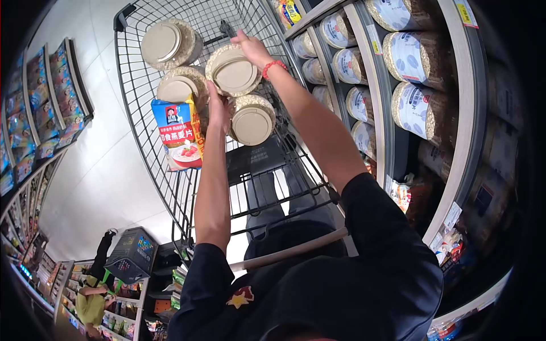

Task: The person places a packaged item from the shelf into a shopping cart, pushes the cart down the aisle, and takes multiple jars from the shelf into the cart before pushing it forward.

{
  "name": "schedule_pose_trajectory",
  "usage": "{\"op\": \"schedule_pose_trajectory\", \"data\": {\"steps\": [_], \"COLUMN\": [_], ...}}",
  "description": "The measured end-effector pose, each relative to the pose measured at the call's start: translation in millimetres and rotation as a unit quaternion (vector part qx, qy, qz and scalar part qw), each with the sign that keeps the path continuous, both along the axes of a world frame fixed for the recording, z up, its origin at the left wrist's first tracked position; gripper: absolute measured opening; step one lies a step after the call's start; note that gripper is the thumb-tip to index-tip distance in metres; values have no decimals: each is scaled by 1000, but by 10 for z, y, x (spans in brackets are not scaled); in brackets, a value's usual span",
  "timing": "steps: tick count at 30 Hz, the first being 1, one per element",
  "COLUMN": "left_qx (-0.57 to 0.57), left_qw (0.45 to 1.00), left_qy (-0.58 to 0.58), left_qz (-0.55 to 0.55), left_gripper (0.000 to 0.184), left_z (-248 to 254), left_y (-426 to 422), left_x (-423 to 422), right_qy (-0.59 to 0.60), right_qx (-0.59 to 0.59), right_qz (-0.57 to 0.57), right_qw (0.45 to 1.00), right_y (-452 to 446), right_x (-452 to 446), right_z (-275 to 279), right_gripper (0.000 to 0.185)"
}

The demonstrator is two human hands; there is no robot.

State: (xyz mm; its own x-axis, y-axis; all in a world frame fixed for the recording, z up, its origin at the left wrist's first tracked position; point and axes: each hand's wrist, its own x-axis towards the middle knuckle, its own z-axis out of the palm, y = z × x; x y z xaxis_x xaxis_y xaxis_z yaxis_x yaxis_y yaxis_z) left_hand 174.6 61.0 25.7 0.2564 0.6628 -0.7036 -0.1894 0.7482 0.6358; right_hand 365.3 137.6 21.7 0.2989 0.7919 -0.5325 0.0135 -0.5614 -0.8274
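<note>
A clear jar of oats with a beige lid (236, 75) is between my two hands over the shopping cart (129, 85). My left hand (218, 109) grips its lower left side, the fingers partly hidden. My right hand (253, 50), with a red bead bracelet at the wrist, curls around its upper right side. Close by in the cart are three more lidded jars: a rear jar (165, 45), a middle jar (177, 88) and a near jar (252, 124). A blue and red bag of oatmeal (177, 136) lies left of my left hand.
Shelves on the right hold several labelled oat jars (410, 54). The cart's handle (290, 250) crosses in front of my body. A person in a yellow-green top (91, 304) is at lower left, near a grey basket (132, 254). Packet racks (68, 85) line the left.
</note>
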Motion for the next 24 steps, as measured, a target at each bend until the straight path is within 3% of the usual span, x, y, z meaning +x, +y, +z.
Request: {"op": "schedule_pose_trajectory", "data": {"steps": [2,3,4,6,7,10,15,24], "left_qx": [20,41,37,20,23,26,74,52], "left_qw": [999,996,996,996,992,988,973,984], "left_qy": [39,71,71,84,119,149,216,164], "left_qz": [-15,-31,-29,7,22,13,8,36], "left_gripper": [104,103,103,99,98,89,93,94], "left_z": [-45,-83,-99,-129,-138,-215,-301,-385], "left_y": [-58,-83,-112,-149,-153,-142,-168,-214], "left_x": [-45,-53,-49,-5,26,-1,48,34], "right_qy": [-14,-83,-82,-235,-224,-283,-315,-300], "right_qx": [79,93,90,205,164,128,175,194], "right_qz": [72,167,170,192,200,192,121,90], "right_qw": [994,978,978,931,940,931,925,930], "right_y": [-25,-61,-158,-322,-329,-302,-316,-351], "right_x": [-36,-11,-64,-137,-136,-134,-198,-200], "right_z": [139,234,243,279,291,292,59,39], "right_gripper": [61,58,58,55,53,49,40,29]}}
